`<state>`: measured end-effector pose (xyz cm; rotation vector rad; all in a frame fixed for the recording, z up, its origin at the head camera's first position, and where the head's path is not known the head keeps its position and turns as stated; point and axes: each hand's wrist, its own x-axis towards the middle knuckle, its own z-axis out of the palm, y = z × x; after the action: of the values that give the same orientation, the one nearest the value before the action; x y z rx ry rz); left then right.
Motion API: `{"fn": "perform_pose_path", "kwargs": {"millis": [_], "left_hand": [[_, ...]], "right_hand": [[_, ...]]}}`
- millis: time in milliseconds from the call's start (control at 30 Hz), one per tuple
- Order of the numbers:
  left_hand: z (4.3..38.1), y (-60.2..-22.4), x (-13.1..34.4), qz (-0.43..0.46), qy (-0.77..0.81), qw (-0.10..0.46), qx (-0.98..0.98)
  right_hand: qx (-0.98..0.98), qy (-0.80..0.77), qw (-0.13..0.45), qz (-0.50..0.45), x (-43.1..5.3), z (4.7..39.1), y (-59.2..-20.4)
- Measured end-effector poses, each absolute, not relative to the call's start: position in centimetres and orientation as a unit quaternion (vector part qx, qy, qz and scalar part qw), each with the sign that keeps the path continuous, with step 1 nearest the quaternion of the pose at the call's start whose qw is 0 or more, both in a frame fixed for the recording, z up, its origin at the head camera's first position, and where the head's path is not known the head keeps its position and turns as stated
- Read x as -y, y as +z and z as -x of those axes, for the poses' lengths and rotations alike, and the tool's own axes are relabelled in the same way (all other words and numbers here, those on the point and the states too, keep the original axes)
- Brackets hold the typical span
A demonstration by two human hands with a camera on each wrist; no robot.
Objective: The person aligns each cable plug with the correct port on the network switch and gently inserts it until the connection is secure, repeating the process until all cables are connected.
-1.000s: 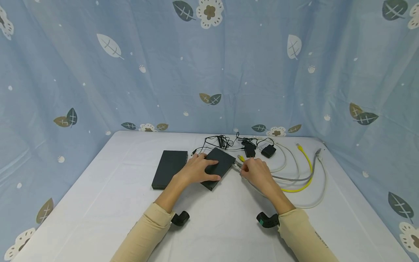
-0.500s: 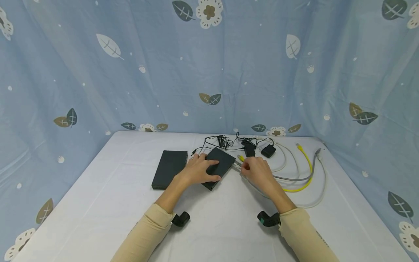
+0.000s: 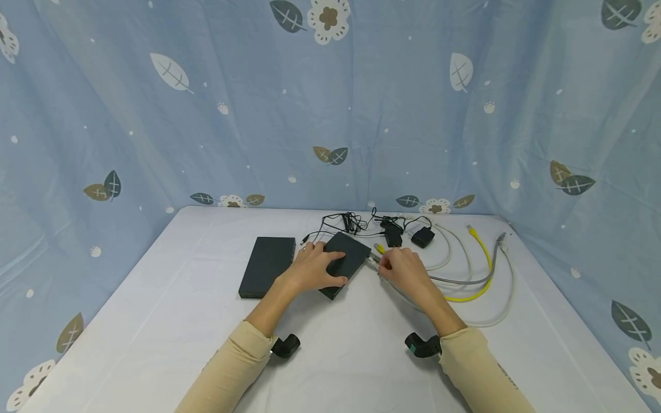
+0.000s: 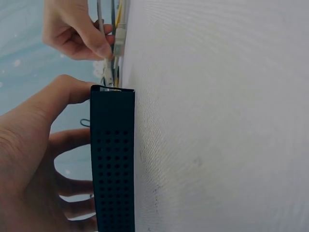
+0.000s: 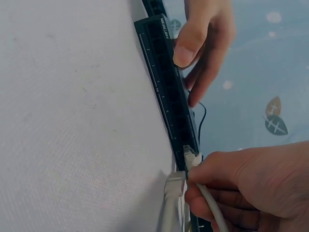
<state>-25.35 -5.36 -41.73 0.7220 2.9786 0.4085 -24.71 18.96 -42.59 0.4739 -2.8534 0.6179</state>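
Observation:
A black network switch (image 3: 353,249) lies slanted on the white table, its row of ports facing right. My left hand (image 3: 310,269) rests on its top with fingers spread, the thumb near the front edge. My right hand (image 3: 407,276) pinches a pale grey network cable close to its plug (image 5: 193,158). In the right wrist view that plug's clear tip is at one end port of the switch; I cannot tell how deep it sits. A second grey plug (image 5: 174,185) is beside it, apart from the ports, and nobody's fingers touch it.
Another black box (image 3: 266,267) of similar shape lies left of the left hand. Behind are black power adapters (image 3: 423,237) with bundled cords (image 3: 353,223). Yellow cable (image 3: 484,249) and several grey and white cables loop at the right. A patterned blue curtain (image 3: 330,115) hangs behind.

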Motion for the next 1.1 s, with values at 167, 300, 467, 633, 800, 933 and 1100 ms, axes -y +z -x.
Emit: {"fn": "perform_pose_path", "kwargs": {"millis": [167,300,467,633,800,933,1100], "left_hand": [[25.36,-41.89,5.31,-0.230,0.131,0.025,-0.964],[25.32,-41.86,5.25,-0.229,0.135,0.027,-0.964],[25.39,-41.88,5.17,-0.228,0.121,0.022,-0.966],[25.48,-42.03,5.15,-0.222,0.105,0.017,-0.969],[25.52,-42.05,5.16,-0.221,0.108,0.021,-0.969],[25.57,-42.01,5.23,-0.224,0.109,0.024,-0.968],[25.59,-41.98,5.34,-0.237,0.102,0.019,-0.966]], "right_hand": [[0.961,0.207,0.087,-0.163,-18.97,24.77,-42.82],[0.961,0.207,0.095,-0.159,-18.96,24.81,-42.92],[0.963,0.208,0.094,-0.145,-18.92,24.78,-42.88],[0.965,0.216,0.081,-0.123,-18.85,24.71,-42.86],[0.963,0.224,0.081,-0.123,-18.82,24.68,-42.87],[0.960,0.230,0.086,-0.135,-18.85,24.73,-42.92],[0.960,0.229,0.088,-0.137,-18.88,24.79,-43.05]]}}
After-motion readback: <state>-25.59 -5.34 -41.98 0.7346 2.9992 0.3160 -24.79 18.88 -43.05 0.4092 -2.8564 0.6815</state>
